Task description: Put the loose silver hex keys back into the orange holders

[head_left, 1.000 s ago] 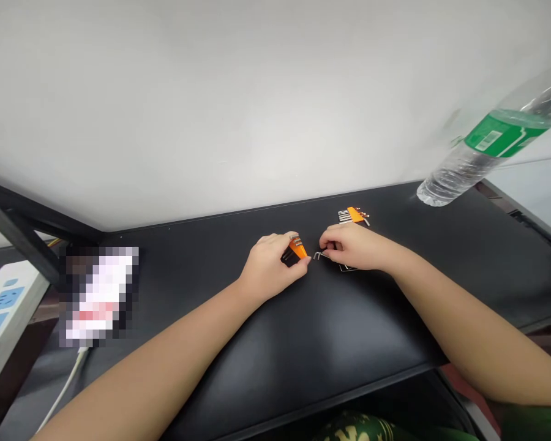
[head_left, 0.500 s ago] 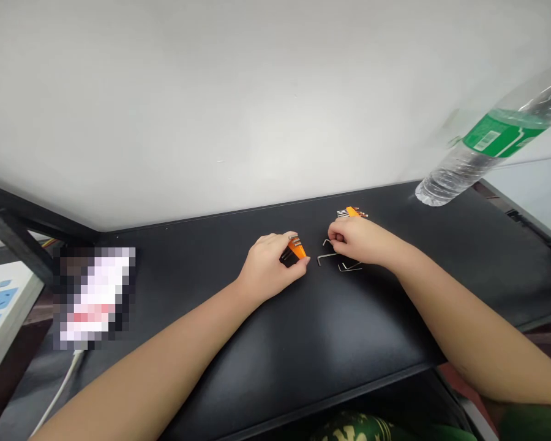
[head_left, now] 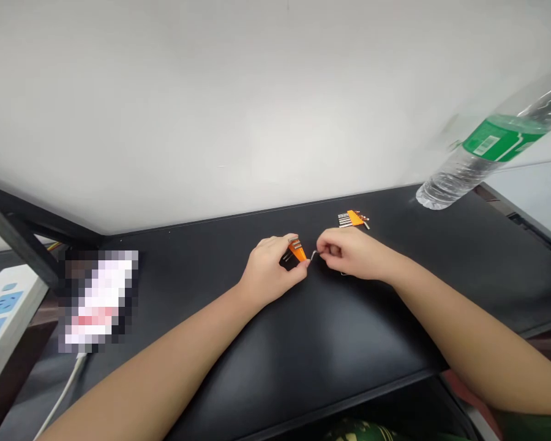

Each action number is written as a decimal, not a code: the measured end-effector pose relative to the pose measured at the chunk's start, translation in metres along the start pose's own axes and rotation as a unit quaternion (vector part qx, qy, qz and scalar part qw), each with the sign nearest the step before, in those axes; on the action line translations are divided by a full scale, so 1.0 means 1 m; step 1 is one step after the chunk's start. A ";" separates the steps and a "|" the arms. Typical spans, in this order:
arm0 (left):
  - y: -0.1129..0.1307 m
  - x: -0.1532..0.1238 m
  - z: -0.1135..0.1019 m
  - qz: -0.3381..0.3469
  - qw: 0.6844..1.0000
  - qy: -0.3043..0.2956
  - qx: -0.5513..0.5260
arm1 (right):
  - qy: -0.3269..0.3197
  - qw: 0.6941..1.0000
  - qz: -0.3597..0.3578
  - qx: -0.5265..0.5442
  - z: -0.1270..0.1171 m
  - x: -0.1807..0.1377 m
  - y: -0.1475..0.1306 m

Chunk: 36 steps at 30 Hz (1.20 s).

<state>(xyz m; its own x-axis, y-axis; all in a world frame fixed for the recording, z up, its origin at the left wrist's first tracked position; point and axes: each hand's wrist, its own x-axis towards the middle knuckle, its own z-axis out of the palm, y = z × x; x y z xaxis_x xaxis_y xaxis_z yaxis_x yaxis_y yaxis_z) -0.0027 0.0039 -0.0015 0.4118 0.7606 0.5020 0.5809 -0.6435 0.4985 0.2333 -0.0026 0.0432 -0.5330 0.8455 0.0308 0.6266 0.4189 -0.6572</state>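
We see a black table running left to right against a pale wall. At its middle sits an orange key holder, with a thin loose hex key just to its right. Farther back lies a second orange holder, and at the far right stands a water bottle.

The orange holder in my left hand looks like smooth plastic; the hex key in my right hand is bare, shiny metal. Under both I see a black tabletop, smooth with a dull sheen. Beyond the right hand, the bottle is clear plastic.
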 end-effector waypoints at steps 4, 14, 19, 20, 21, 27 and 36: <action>0.002 0.000 -0.002 0.005 1.000 -0.006 -0.020 | 0.123 0.947 0.022 0.296 0.003 0.000 0.002; 0.007 0.003 -0.007 0.015 0.997 -0.050 -0.048 | 0.175 0.920 -0.020 0.349 0.019 0.004 -0.006; 0.008 0.003 -0.007 0.010 0.997 -0.056 -0.046 | 0.211 0.917 -0.020 0.337 0.017 0.002 -0.010; 0.008 0.002 -0.007 0.011 0.997 -0.056 -0.047 | 0.210 0.919 -0.022 0.333 0.017 0.002 -0.010; 0.008 0.002 -0.007 0.013 0.997 -0.054 -0.048 | 0.207 0.920 -0.019 0.333 0.017 0.002 -0.011; 0.007 0.002 -0.006 0.019 0.998 -0.036 -0.043 | 0.184 0.906 0.022 0.381 0.022 0.004 -0.010; 0.007 0.001 -0.006 0.026 0.998 -0.010 -0.047 | 0.164 0.940 0.007 0.298 0.028 0.006 -0.009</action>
<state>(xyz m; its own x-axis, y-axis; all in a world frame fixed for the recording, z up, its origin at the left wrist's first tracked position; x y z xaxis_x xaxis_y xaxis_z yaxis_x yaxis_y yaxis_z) -0.0021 -0.0008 0.0066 0.4537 0.7268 0.5156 0.4899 -0.6868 0.5370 0.2086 -0.0111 0.0285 -0.2614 0.9472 0.1855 0.1502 0.2298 -0.9616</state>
